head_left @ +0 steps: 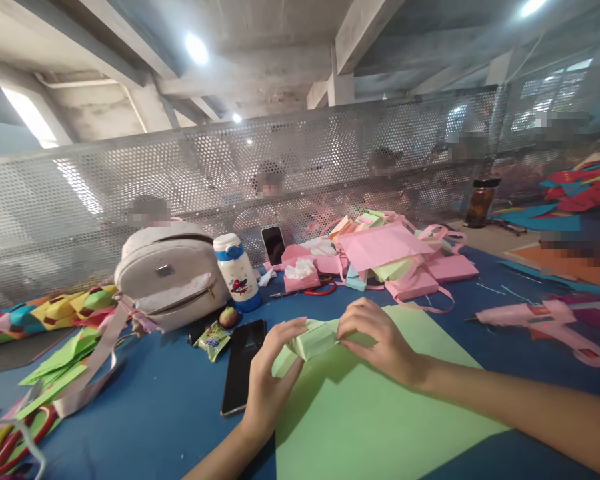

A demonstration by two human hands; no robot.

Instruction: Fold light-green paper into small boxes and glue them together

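Between my two hands is a small folded green paper box point(316, 341), held a little above a large sheet of light green paper point(380, 413). My left hand point(275, 373) grips the box's left end, thumb below and fingers on top. At the right end, my right hand point(375, 337) pinches the paper with bent fingers. The green sheet lies flat on the blue tabletop, partly under my right forearm. Just left of my left hand, a black smartphone point(243, 367) rests on the table.
A pink glue gun point(545, 320) lies at right. Behind stand a white backpack point(173, 273), a bottle point(237, 273), a propped phone point(273, 245) and a pile of pink paper pieces point(385, 247). Red-handled scissors point(323, 289) lie before the pile. A perforated metal screen point(300, 153) closes the back.
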